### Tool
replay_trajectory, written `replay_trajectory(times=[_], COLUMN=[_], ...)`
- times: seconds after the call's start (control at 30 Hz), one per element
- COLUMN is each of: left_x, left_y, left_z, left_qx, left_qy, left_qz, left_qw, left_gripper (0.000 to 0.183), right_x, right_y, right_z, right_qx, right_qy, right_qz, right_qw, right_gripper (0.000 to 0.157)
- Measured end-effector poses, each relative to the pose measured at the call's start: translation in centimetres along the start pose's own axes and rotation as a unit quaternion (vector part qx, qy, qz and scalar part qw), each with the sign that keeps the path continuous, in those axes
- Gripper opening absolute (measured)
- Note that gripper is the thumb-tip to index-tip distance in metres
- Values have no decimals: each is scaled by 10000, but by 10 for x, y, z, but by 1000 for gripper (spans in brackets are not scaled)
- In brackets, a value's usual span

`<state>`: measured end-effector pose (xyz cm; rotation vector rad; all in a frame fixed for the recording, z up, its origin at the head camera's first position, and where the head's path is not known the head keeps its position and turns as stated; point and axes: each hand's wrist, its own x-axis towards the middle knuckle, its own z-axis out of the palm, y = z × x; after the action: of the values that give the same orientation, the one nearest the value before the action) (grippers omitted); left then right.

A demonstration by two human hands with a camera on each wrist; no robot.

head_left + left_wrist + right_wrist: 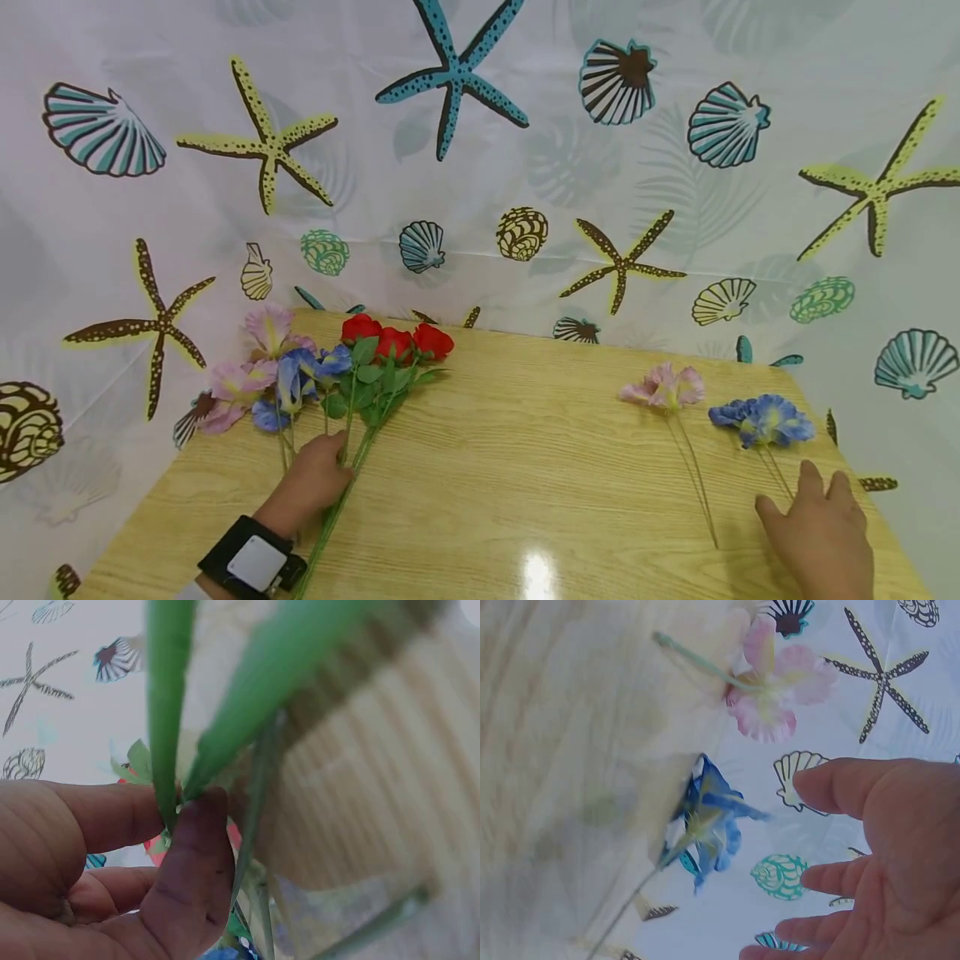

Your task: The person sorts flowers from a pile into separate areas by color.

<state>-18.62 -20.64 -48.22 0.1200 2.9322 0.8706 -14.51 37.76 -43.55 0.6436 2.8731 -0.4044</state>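
1. One seashell-and-starfish cloth (480, 187) hangs behind everything, probably to screen off the background.
2. One wood-grain tabletop (562, 450) bears all the flowers, which lie flat, likely so none rolls or topples.
3. Three red roses (394, 343) lie on the left side, heads away from the person, presumably leaving their green stems (365, 450) easy to reach.
4. Just left of them, pink flowers (243, 379) and blue flowers (296, 379) overlap too much to count exactly.
5. The right hand (825, 529) has its fingers spread wide, holding nothing.
6. The left hand (318, 471) pinches at least two green stems; a grip there likely spares the petals.
7. One single pink flower (663, 387) lies on the right side.
8. One single blue flower (765, 421) lies beside it, just beyond the right hand.
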Motion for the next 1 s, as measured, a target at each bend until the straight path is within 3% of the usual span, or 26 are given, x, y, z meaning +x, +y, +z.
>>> replay_trajectory(times=[0.1, 0.23, 0.3, 0.47, 0.67, 0.77, 0.9, 1.0], left_x=[-1, -6, -8, -10, -17, -20, -23, -26], left_y=[0, -3, -5, -10, 2, 13, 23, 28], left_z=[-6, -16, -21, -29, -38, -42, -44, -41], left_qx=[-248, -491, -488, -458, -1156, -1975, -3222, -3816], left_qy=[-119, -289, -274, -200, -274, -400, -701, -922], left_qz=[-245, -533, -531, -389, -541, -587, -591, -500], left_qw=[9993, 9970, 9970, 9980, 9914, 9777, 9422, 9184], left_gripper=[34, 39, 45, 37, 40, 42, 52, 59], right_x=[-3, -4, -4, -4, -6, -6, -5, -5], right_y=[0, 2, 4, 8, 3, -4, -12, -19], right_z=[-3, -5, -6, -8, -5, -3, -1, -2], right_qx=[-326, -698, -782, -896, -943, -881, -725, -579], right_qy=[312, 574, 566, 465, 746, 864, 896, 845], right_qz=[161, 183, 144, -24, -337, -543, -751, -866], right_qw=[9989, 9957, 9952, 9949, 9922, 9909, 9905, 9910], right_gripper=[109, 120, 123, 128, 129, 129, 129, 127])
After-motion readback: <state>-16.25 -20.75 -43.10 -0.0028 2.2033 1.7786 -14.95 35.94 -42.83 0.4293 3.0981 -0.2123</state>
